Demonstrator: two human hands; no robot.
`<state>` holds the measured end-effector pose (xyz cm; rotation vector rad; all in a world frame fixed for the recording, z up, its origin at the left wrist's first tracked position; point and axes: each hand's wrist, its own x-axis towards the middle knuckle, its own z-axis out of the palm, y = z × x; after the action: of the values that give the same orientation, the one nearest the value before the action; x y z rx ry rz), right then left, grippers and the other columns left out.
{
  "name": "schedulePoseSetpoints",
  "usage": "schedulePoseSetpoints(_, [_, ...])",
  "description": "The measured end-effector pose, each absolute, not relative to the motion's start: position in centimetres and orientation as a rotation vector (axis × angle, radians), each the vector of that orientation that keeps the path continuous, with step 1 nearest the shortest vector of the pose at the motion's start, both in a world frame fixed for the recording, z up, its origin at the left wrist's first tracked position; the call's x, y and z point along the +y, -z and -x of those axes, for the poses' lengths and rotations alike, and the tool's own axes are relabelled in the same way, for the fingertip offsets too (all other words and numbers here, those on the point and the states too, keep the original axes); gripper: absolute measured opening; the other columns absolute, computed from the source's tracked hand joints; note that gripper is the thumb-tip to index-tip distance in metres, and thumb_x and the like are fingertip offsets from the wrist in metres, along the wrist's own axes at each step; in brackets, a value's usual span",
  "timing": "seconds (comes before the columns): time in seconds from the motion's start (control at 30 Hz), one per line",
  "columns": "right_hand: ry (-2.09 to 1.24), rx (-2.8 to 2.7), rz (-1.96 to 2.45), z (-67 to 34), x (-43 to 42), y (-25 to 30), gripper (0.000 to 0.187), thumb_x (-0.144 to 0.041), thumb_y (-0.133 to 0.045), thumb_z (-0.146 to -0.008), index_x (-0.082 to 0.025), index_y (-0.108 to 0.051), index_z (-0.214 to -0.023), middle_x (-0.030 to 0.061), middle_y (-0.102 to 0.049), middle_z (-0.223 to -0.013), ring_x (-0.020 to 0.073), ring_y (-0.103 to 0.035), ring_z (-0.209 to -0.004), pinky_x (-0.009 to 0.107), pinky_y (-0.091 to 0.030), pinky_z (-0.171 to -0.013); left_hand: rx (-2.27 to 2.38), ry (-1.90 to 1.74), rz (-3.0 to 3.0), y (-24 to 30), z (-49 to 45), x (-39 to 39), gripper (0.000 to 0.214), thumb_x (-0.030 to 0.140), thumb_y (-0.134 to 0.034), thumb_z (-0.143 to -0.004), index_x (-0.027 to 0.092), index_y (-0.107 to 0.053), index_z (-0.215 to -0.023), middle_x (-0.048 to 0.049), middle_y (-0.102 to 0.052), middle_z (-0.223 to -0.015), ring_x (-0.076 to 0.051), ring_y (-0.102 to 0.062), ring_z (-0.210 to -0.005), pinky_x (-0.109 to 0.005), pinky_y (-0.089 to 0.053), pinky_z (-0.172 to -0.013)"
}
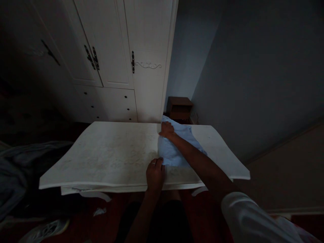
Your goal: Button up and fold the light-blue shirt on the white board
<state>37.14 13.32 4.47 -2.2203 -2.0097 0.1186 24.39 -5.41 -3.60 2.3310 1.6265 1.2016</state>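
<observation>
A light blue cloth [174, 148] lies folded on the right half of a white table [108, 155]. My right hand [166, 129] is closed on the cloth's far left corner near the table's back edge, my forearm lying across the fabric. My left hand [155, 173] grips the cloth's near left corner close to the table's front edge; a ring shows on one finger.
A white wardrobe [121, 57] with dark handles and drawers stands behind the table. A small brown nightstand [180, 107] sits in the corner by the grey wall. Dark bedding [22, 168] lies at the left. A shoe [47, 229] and scraps lie on the red floor.
</observation>
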Motion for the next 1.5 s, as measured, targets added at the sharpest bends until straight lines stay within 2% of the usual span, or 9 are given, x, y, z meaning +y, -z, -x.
schedulePoseSetpoints(0.17, [-0.116, -1.998, 2.171, -38.0, 14.9, -2.7, 0.055, -0.023, -0.072, -0.076, -0.014, -0.055, -0.127, 0.0196, -0.050, -0.130, 0.0312, -0.049, -0.118, 0.038, -0.044, -0.094, 1.578, -1.233, -2.305, 3.9, -24.3, -5.4, 0.021, 0.005, -0.057, -0.079, 0.017, -0.065, -0.094, -0.0061, -0.069, -0.091, -0.021, -0.065, -0.085, -0.033, -0.055, -0.079])
schedulePoseSetpoints(0.5, [-0.153, -1.969, 2.086, -40.6, 17.3, -1.0, 0.056, -0.043, -0.071, -0.078, -0.021, -0.058, -0.128, 0.0100, -0.061, -0.122, 0.0249, -0.057, -0.112, 0.035, -0.042, -0.094, 1.526, -1.260, -2.228, 3.7, -24.0, -5.4, 0.021, 0.006, -0.055, -0.080, 0.018, -0.063, -0.096, -0.0063, -0.067, -0.091, -0.021, -0.064, -0.086, -0.033, -0.055, -0.079])
schedulePoseSetpoints(0.6, [-0.103, -1.981, 2.039, -41.0, 17.1, -1.5, 0.049, -0.049, -0.057, -0.088, -0.019, -0.059, -0.126, 0.0113, -0.060, -0.121, 0.0241, -0.054, -0.115, 0.034, -0.041, -0.096, 1.553, -1.256, -2.207, 3.6, -24.2, -5.6, 0.020, 0.008, -0.053, -0.083, 0.018, -0.062, -0.098, -0.0072, -0.067, -0.092, -0.021, -0.063, -0.087, -0.035, -0.055, -0.080])
schedulePoseSetpoints(0.7, [-0.005, -1.986, 2.008, -41.1, 17.0, -2.5, 0.049, -0.049, -0.044, -0.096, -0.018, -0.054, -0.133, 0.0147, -0.055, -0.129, 0.0263, -0.048, -0.122, 0.037, -0.037, -0.101, 1.573, -1.241, -2.256, 3.8, -24.5, -5.6, 0.030, 0.008, -0.053, -0.083, 0.016, -0.060, -0.111, -0.0108, -0.067, -0.104, -0.023, -0.064, -0.095, -0.038, -0.055, -0.084])
schedulePoseSetpoints(0.87, [0.069, -1.941, 2.052, -41.8, 18.8, -3.4, 0.055, -0.048, -0.044, -0.095, -0.021, -0.042, -0.143, 0.0144, -0.035, -0.151, 0.0320, -0.031, -0.138, 0.047, -0.029, -0.107, 1.590, -1.224, -2.386, 4.3, -24.9, -5.3, 0.056, 0.006, -0.050, -0.084, 0.011, -0.042, -0.139, -0.0202, -0.053, -0.137, -0.029, -0.052, -0.125, -0.044, -0.050, -0.098])
schedulePoseSetpoints(1.03, [-0.288, -1.810, 2.153, -43.1, 21.5, -3.0, 0.045, -0.050, -0.051, -0.090, -0.022, -0.060, -0.125, 0.0121, -0.061, -0.128, 0.0307, -0.052, -0.121, 0.048, -0.037, -0.099, 1.524, -1.078, -2.504, 5.2, -24.8, -5.6, 0.083, -0.009, -0.039, -0.079, 0.020, -0.018, -0.153, -0.0146, -0.049, -0.144, -0.024, -0.050, -0.130, -0.039, -0.050, -0.101])
schedulePoseSetpoints(1.13, [-0.328, -1.738, 2.149, -43.7, 22.6, -2.4, 0.037, -0.046, -0.057, -0.086, -0.023, -0.065, -0.114, 0.0085, -0.065, -0.121, 0.0289, -0.056, -0.117, 0.045, -0.038, -0.097, 1.531, -1.088, -2.528, 5.5, -24.8, -5.7, 0.090, -0.011, -0.037, -0.077, 0.021, -0.005, -0.155, -0.0142, -0.049, -0.144, -0.023, -0.053, -0.128, -0.036, -0.052, -0.099])
schedulePoseSetpoints(1.33, [-0.418, -1.669, 2.061, -44.1, 24.4, -1.4, 0.034, -0.037, -0.064, -0.080, -0.023, -0.064, -0.111, 0.0057, -0.064, -0.123, 0.0267, -0.055, -0.117, 0.044, -0.037, -0.100, 1.507, -1.124, -2.521, 5.5, -24.6, -5.8, 0.087, -0.011, -0.035, -0.079, 0.021, -0.005, -0.155, -0.0147, -0.051, -0.142, -0.023, -0.053, -0.128, -0.036, -0.054, -0.096])
schedulePoseSetpoints(1.5, [-0.690, -1.748, 1.879, -45.6, 26.5, -2.3, 0.036, -0.050, -0.056, -0.086, -0.017, -0.070, -0.088, 0.0079, -0.072, -0.095, 0.0203, -0.065, -0.087, 0.028, -0.048, -0.075, 1.497, -1.140, -2.507, 5.3, -24.4, -6.0, 0.079, -0.007, -0.034, -0.083, 0.020, -0.013, -0.154, -0.0146, -0.052, -0.142, -0.022, -0.052, -0.128, -0.036, -0.054, -0.097])
